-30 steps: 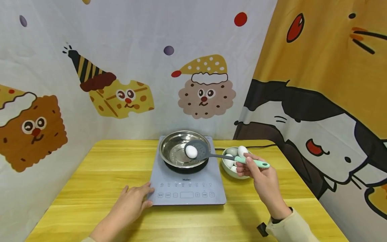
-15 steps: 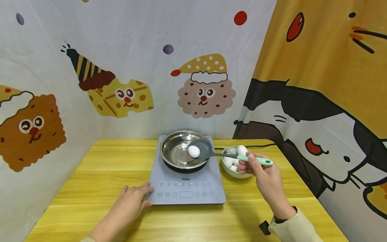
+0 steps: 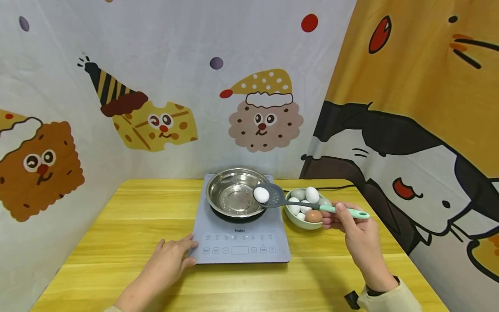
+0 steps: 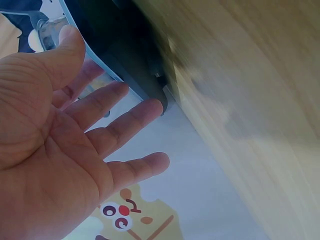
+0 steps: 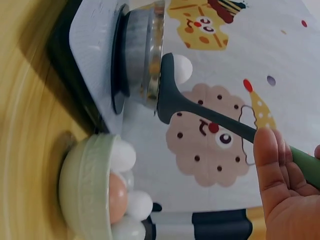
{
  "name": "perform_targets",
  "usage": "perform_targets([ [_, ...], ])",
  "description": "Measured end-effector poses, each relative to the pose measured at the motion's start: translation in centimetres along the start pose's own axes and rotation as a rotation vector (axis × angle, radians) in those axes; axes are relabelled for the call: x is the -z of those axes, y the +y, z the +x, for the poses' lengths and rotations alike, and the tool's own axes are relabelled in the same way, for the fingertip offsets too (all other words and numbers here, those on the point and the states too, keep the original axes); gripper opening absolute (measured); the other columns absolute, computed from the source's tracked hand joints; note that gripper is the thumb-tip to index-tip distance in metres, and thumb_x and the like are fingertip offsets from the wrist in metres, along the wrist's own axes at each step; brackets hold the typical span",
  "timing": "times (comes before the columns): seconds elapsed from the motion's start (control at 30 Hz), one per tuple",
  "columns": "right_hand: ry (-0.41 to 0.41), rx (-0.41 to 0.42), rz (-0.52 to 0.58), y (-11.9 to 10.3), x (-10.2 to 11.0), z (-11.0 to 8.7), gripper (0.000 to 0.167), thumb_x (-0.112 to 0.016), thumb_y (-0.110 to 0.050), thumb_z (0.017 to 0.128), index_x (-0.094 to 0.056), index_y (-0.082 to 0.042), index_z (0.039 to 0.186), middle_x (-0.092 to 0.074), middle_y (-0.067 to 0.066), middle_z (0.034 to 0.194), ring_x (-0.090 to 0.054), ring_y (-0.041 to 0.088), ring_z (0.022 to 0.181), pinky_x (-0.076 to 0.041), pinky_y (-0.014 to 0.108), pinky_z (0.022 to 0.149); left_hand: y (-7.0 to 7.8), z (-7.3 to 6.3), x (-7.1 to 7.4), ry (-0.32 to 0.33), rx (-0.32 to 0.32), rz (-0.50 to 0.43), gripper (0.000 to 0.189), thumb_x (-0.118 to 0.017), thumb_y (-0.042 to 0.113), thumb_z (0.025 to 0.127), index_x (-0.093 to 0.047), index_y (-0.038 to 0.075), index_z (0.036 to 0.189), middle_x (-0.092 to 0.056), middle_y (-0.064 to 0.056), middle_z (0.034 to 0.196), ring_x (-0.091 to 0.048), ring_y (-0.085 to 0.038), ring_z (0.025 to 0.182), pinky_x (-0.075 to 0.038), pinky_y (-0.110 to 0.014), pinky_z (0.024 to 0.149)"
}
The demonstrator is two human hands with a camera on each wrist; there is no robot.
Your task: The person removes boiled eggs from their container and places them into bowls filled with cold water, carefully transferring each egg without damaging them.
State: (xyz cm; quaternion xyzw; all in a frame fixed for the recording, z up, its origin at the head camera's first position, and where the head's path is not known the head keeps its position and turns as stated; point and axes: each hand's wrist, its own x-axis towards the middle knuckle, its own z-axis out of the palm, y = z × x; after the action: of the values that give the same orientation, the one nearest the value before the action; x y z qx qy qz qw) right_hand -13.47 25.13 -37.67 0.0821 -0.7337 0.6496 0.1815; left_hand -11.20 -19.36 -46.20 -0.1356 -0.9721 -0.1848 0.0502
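My right hand (image 3: 356, 229) grips the mint-green handle of a grey slotted spoon (image 3: 277, 197). A white egg (image 3: 261, 195) sits on the spoon's head, which hangs over the right rim of a steel pan (image 3: 220, 207). In the right wrist view the spoon (image 5: 171, 97) appears level with the pan's rim, the egg (image 5: 182, 69) on its upper side. My left hand (image 3: 165, 262) touches the left edge of the induction cooker (image 3: 241, 242) under the pan. Its fingers are spread and fairly straight in the left wrist view.
A pale green bowl (image 3: 304, 224) of several white and greenish eggs and one brown egg (image 3: 313, 216) stands right of the cooker, beneath the spoon's handle. A black cord (image 3: 337, 188) runs along the table's back edge. Printed cloth (image 3: 175, 78) hangs behind the wooden table (image 3: 117, 234).
My right hand has moved right, carrying the spoon and egg from over the pan's middle to its right rim. The brown egg in the bowl has come into view. My left hand stays put.
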Motion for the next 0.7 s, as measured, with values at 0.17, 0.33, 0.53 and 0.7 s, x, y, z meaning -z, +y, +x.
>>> perform_targets([
  [0.17,0.012,-0.023,0.031,0.2,1.4,-0.5,0.029,-0.055,-0.021,0.113,-0.065,0.005,0.123,-0.083,0.01,0.098,-0.081,0.018,0.082,-0.069,0.032,0.076,0.1,0.1,0.0,-0.01,0.005,0.001,0.045,-0.086,0.026,0.087,-0.075,0.012,0.128,-0.068,-0.012,0.148,-0.071,-0.043,0.123,-0.038,-0.084,0.111],
  [0.33,0.107,-0.074,0.044,-0.3,2.6,-1.1,0.031,-0.058,-0.024,0.112,-0.067,0.003,0.123,-0.083,0.005,0.095,-0.081,0.016,0.08,-0.069,0.033,0.074,0.1,0.1,0.0,-0.011,0.004,-0.001,0.045,-0.086,0.026,0.088,-0.075,0.012,0.129,-0.067,-0.013,0.148,-0.071,-0.044,0.123,-0.038,-0.084,0.111],
  [0.53,0.271,-0.119,-0.03,-1.8,4.7,-2.5,0.035,-0.065,-0.028,0.108,-0.068,0.003,0.125,-0.083,0.004,0.093,-0.081,0.016,0.075,-0.068,0.032,0.07,0.1,0.2,0.0,-0.012,-0.003,0.0,0.045,-0.086,0.026,0.088,-0.075,0.012,0.129,-0.068,-0.013,0.148,-0.071,-0.044,0.121,-0.039,-0.085,0.11],
  [0.7,0.31,-0.138,-0.163,-3.2,7.4,-3.0,0.035,-0.065,-0.034,0.107,-0.07,-0.003,0.122,-0.083,-0.001,0.09,-0.08,0.015,0.072,-0.067,0.029,0.066,0.1,0.1,0.0,-0.014,-0.004,0.008,0.044,-0.085,0.026,0.088,-0.075,0.011,0.129,-0.067,-0.013,0.148,-0.071,-0.044,0.121,-0.039,-0.085,0.11],
])
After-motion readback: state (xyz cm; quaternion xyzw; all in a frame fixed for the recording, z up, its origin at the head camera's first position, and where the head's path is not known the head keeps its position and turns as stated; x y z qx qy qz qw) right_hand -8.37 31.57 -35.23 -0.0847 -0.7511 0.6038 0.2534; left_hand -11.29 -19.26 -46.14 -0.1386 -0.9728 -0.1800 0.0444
